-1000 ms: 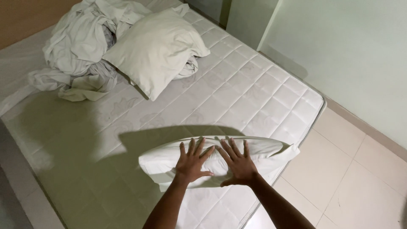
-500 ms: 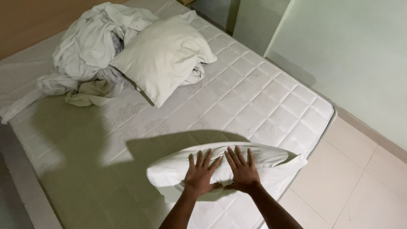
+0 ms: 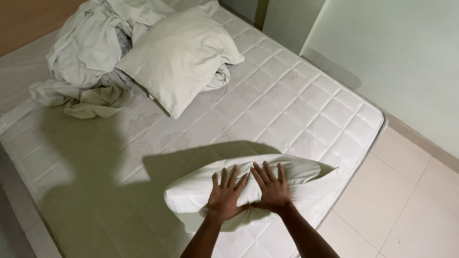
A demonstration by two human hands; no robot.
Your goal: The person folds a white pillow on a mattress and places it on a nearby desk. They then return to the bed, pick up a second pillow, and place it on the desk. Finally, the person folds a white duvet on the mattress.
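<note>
Now my fingers are spread wide and flat, not curled around anything. My left hand (image 3: 228, 193) and my right hand (image 3: 270, 187) sit side by side, thumbs almost touching, and both press down on the white pillow (image 3: 248, 188). The pillow dents under my palms, so I think it is soft and puffy and light. It will bend and flop if I lift it by one end. I think the best spots to grab are its two short ends, or the long side near me. Its cover looks smooth, so it could slip a bit. The pillow lies on the bare mattress (image 3: 296, 105), close to the near corner, and its right end is just beside the mattress edge. Past that edge is the tile floor (image 3: 406, 205), so the pillow could slide off there. Up the bed there is lots of open room. Far off sits a second pillow (image 3: 179, 55), leaning on a pile of crumpled sheets (image 3: 86, 52). A green wall (image 3: 401, 57) stands on the right.
</note>
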